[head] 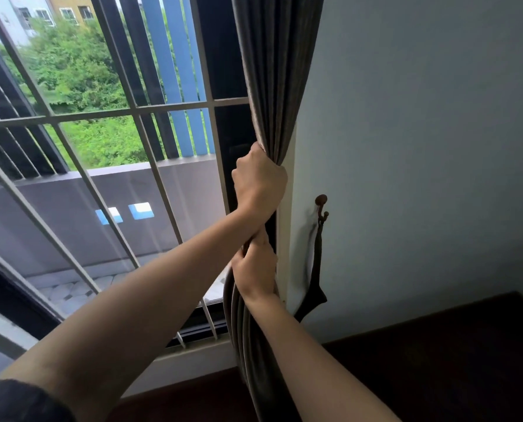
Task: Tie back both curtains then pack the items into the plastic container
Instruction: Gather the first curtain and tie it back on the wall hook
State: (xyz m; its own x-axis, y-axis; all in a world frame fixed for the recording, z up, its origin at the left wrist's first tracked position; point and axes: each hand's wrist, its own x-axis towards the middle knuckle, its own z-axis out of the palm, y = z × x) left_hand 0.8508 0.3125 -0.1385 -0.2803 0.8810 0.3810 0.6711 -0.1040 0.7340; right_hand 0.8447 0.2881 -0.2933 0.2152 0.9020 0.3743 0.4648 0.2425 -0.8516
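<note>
A grey-brown curtain (277, 71) hangs gathered into a tight bunch at the right edge of the window. My left hand (258, 181) is closed around the bunch from the left. Just below it, my right hand (254, 271) grips the same bunch, and the folds fall on down to the floor. A dark tieback strap (315, 275) dangles from a brown wall hook (321, 205) on the wall, just right of my hands and apart from them. The plastic container and the items are out of view.
A window with a white metal grille (132, 112) fills the left side, with a balcony wall and trees beyond. A pale wall (421, 132) stands on the right. The dark wooden floor (452, 360) lies below.
</note>
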